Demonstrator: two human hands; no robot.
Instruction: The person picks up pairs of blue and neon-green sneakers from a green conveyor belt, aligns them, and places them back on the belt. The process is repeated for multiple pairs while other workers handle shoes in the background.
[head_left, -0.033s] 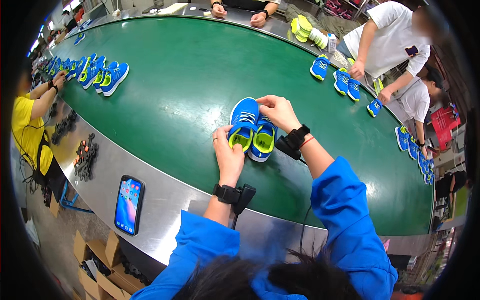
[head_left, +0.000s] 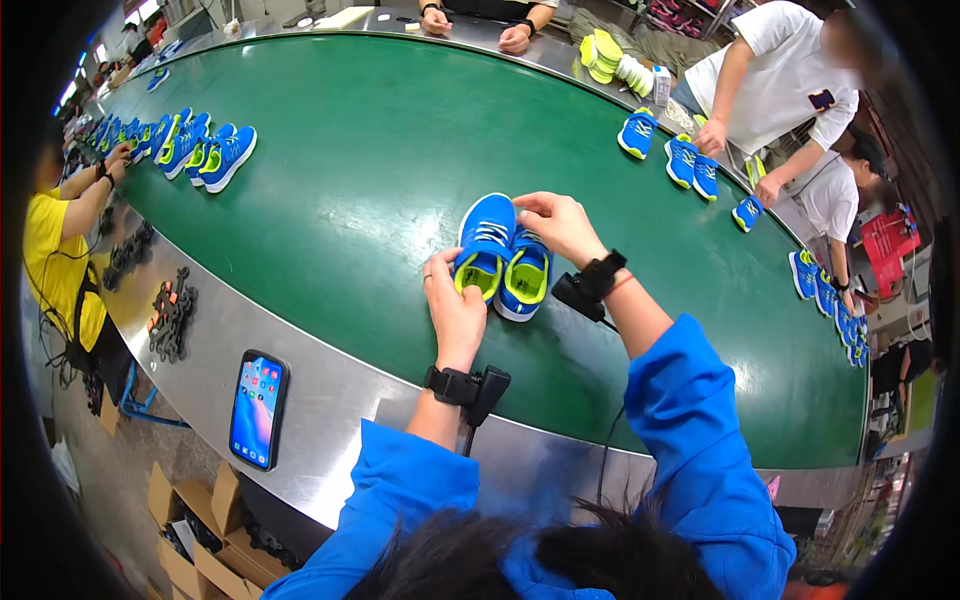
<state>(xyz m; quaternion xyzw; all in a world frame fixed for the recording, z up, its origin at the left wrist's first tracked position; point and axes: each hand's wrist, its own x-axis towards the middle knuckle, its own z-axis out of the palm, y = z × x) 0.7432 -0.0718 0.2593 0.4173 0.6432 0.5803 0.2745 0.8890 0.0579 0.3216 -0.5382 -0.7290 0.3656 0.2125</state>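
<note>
A pair of blue sneakers with lime-green linings and white soles sits side by side on the green belt in front of me, toes pointing away. My left hand (head_left: 456, 312) grips the left sneaker (head_left: 487, 222) by its outer side, with the thumb at the collar opening. From the right, my right hand (head_left: 562, 228) closes its thumb and fingers on the toe part of the right sneaker (head_left: 524, 285). That toe is partly hidden by the left sneaker and my fingers. Both wrists carry black straps with small devices.
A phone (head_left: 258, 410) lies on the metal edge (head_left: 330, 440) at my near left, with dark chain-like parts (head_left: 172, 315) beyond it. More blue sneakers (head_left: 228, 158) stand far left. At right, a co-worker in white (head_left: 780, 75) handles sneakers (head_left: 681, 162). Open cardboard boxes (head_left: 205, 510) sit below left.
</note>
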